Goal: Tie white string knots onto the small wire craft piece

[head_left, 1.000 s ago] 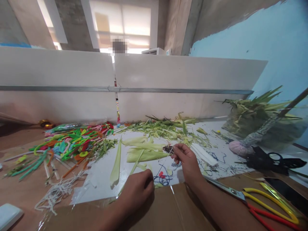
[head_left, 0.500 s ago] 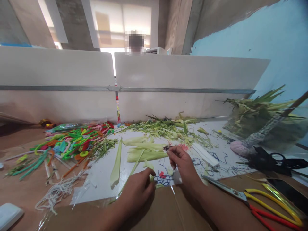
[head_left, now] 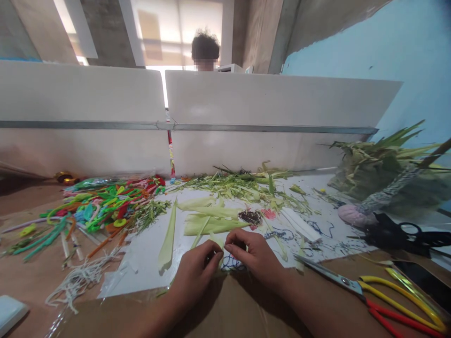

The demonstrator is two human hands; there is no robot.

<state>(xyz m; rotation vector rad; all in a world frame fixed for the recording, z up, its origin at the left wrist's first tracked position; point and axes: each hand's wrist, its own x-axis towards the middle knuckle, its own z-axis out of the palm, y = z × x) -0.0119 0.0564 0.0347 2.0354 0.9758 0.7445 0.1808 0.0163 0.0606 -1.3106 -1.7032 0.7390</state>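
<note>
My left hand (head_left: 195, 273) and my right hand (head_left: 255, 257) meet at the near edge of a white sheet (head_left: 148, 256). Both have their fingers curled and pinched together over a small tangle of blue thread (head_left: 229, 264) and a pale green leaf strip (head_left: 218, 242). What each pinch holds is too small to make out. Just beyond the hands lie cut pale green leaf pieces (head_left: 211, 220) and a small dark clump (head_left: 250, 217) beside a pink scrap (head_left: 269, 214).
Colourful plastic strips (head_left: 102, 206) pile at the left, with white string (head_left: 75, 281) below. Yellow and red scissors (head_left: 373, 288) lie at the right, black scissors (head_left: 405, 234) behind. A leaf heap (head_left: 384, 169) sits far right. A person stands behind the white partition (head_left: 275, 122).
My right hand has come down and toward me from the dark clump, leaving it on the sheet, and now meets my left hand over the blue thread. The view tipped slightly.
</note>
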